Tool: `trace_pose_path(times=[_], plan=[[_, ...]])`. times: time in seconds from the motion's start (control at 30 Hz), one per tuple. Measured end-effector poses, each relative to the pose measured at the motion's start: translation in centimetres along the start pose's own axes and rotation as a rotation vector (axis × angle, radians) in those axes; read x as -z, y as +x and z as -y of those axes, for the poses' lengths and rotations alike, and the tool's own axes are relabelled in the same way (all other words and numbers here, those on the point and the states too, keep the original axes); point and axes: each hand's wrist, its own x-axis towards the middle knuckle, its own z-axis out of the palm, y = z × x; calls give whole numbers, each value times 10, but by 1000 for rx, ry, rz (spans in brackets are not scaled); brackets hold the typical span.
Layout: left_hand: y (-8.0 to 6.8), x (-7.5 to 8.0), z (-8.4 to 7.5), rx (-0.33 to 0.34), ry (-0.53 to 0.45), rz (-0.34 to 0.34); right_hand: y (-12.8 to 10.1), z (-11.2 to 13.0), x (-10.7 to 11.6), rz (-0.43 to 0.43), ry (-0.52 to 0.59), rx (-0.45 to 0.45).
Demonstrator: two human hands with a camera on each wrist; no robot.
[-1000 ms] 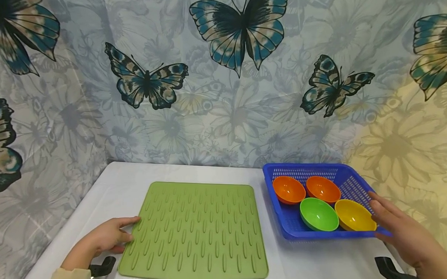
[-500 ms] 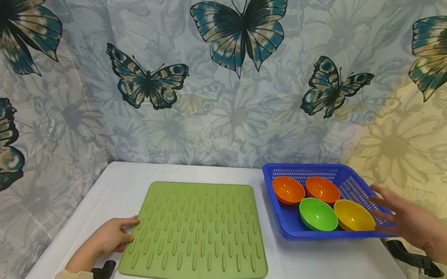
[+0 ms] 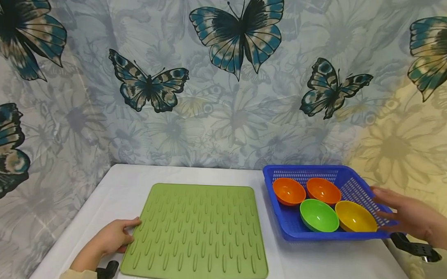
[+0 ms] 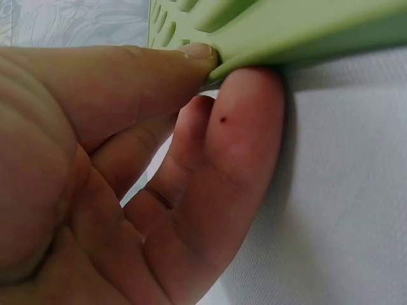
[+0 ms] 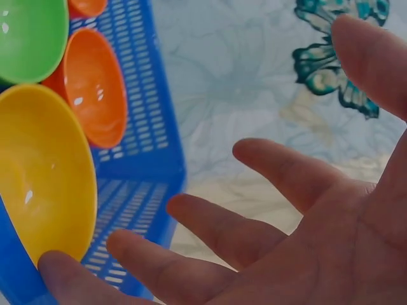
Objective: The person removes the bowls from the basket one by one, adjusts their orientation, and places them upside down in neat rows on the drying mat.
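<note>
A light green ridged mat (image 3: 196, 229) with a tab at its near edge lies on the white table. At its left side my left hand (image 3: 110, 238) holds the edge. In the left wrist view the thumb (image 4: 184, 63) presses on the mat's top while a fingertip (image 4: 248, 95) sits under the edge. My right hand (image 3: 409, 211) is at the right rim of the blue plastic basket (image 3: 358, 183), its fingers spread and holding nothing. Inside are a yellow bowl (image 3: 355, 216), a green bowl (image 3: 318, 215), an orange bowl (image 3: 323, 190) and another orange bowl (image 3: 289, 192).
The white table (image 3: 133, 178) ends at a butterfly-printed cloth (image 3: 238, 127) that hangs behind and at both sides. The basket stands at the table's right edge, with a strip of white tabletop between it and the mat.
My right hand has shifted slightly back along the basket's right side, its fingers spreading and then closing in toward the rim. My left hand stays at the mat's edge.
</note>
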Motion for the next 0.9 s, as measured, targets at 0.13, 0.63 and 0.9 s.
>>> trace_pose_path(times=[0.13, 0.63, 0.9], plan=[[0, 2, 0, 13, 7, -8, 8, 8, 4, 42, -47, -4], [-3, 3, -1, 17, 28, -22, 40, 5, 14, 64, -61, -160], [-1, 3, -3, 2, 26, -33, 44, 4, 18, 70, -77, -255]])
